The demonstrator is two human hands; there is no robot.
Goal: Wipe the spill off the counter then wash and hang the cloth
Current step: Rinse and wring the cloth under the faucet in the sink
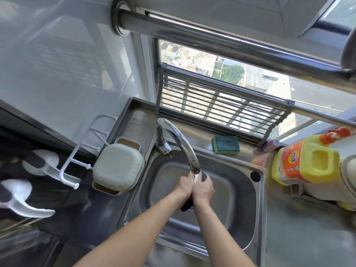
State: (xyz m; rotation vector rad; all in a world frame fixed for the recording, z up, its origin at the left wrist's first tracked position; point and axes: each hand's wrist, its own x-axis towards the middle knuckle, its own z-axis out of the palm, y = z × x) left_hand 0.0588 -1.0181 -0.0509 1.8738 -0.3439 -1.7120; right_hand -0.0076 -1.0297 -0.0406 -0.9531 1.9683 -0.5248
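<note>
Over the steel sink (248, 212), my left hand (184, 186) and my right hand (203, 189) are pressed together around a dark cloth (187, 205). One end of the cloth pokes out above my right hand under the spout, the other hangs below my wrists. Water runs from the curved tap (179, 137) onto the cloth and my fingers. A white hook rack (77, 151) is fixed to the wall at the left.
A green sponge (225, 144) lies on the ledge behind the sink. A yellow detergent jug (306, 160) stands at the right. A pale lidded box (117, 168) sits left of the sink. A grey roll-up rack (221, 105) leans against the window. A thick steel pipe (231, 41) crosses overhead.
</note>
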